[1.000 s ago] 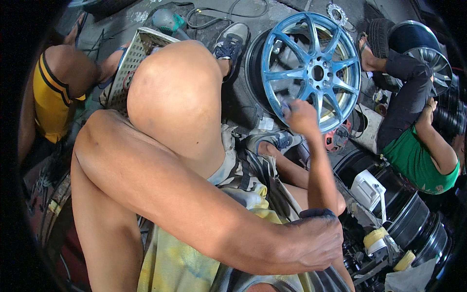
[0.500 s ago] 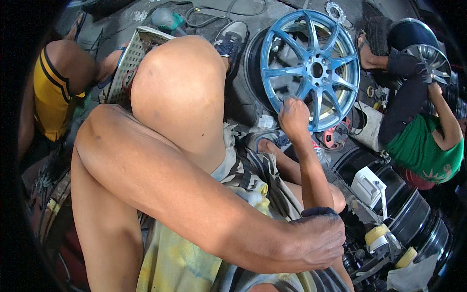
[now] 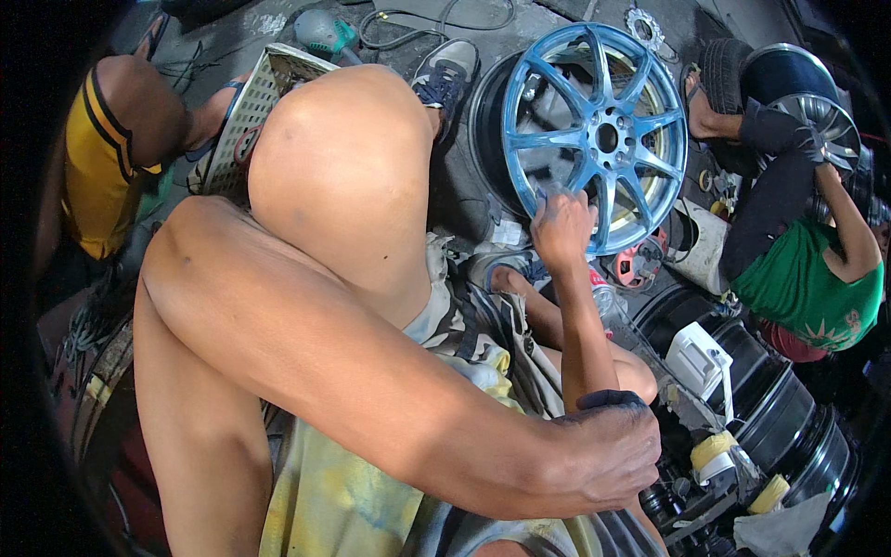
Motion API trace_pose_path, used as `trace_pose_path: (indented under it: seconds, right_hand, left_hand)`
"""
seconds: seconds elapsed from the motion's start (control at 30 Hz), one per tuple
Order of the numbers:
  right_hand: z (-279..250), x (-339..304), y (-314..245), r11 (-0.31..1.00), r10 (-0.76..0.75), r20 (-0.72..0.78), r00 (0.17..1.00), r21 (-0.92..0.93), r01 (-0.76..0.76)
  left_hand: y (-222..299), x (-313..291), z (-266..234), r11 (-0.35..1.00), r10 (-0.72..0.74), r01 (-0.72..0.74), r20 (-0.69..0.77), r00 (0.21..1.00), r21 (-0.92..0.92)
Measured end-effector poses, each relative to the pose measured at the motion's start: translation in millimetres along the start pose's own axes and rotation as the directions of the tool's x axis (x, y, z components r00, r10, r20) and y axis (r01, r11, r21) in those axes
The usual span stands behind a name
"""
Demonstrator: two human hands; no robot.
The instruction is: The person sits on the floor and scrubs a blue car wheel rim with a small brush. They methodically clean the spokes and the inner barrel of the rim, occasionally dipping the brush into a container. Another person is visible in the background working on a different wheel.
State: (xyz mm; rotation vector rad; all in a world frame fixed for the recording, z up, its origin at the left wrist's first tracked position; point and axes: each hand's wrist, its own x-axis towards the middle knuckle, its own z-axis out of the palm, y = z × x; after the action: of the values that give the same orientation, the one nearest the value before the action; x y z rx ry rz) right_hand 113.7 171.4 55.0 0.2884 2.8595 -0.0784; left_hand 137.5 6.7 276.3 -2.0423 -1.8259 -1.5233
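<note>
Around you, a dark, cluttered floor (image 3: 223, 51). The blue wheel (image 3: 587, 136) sits upper right of centre, probably heavy and stiff, best held by its rim (image 3: 510, 139). Your right hand (image 3: 563, 226) curls at its lower edge, your left hand (image 3: 608, 455) lower right; I can't tell what either grips.

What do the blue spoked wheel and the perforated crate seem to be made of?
The blue spoked wheel: probably metal, with a glossy, patchy blue coat; its spokes catch bright highlights. The perforated crate: likely moulded plastic, off-white and matt, judging by its regular holes, though metal is possible.
</note>
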Motion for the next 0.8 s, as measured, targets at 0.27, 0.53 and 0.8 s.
trace_pose_path:
  seconds: [0.27, 0.53, 0.8]
  right_hand:
    - [-11.5, 0.1, 11.1, 0.994, -0.108, 0.037, 0.993, 0.014, 0.108]
    - [-47.3, 10.6, 45.4, 0.938, -0.188, 0.256, 0.948, 0.332, 0.096]
    - [-3.7, -24.7, 15.9, 0.917, -0.110, -0.177, 0.978, 0.361, 0.168]
  left_hand:
    - [-12.4, 11.9, -56.5, 0.998, -0.005, 0.024, 0.273, 0.962, -0.065]
    - [-3.9, 3.3, -20.8, 0.991, -0.049, 0.071, 0.196, 0.979, -0.109]
    - [-5.8, 4.1, -30.1, 0.994, -0.024, 0.051, 0.271, 0.962, -0.093]
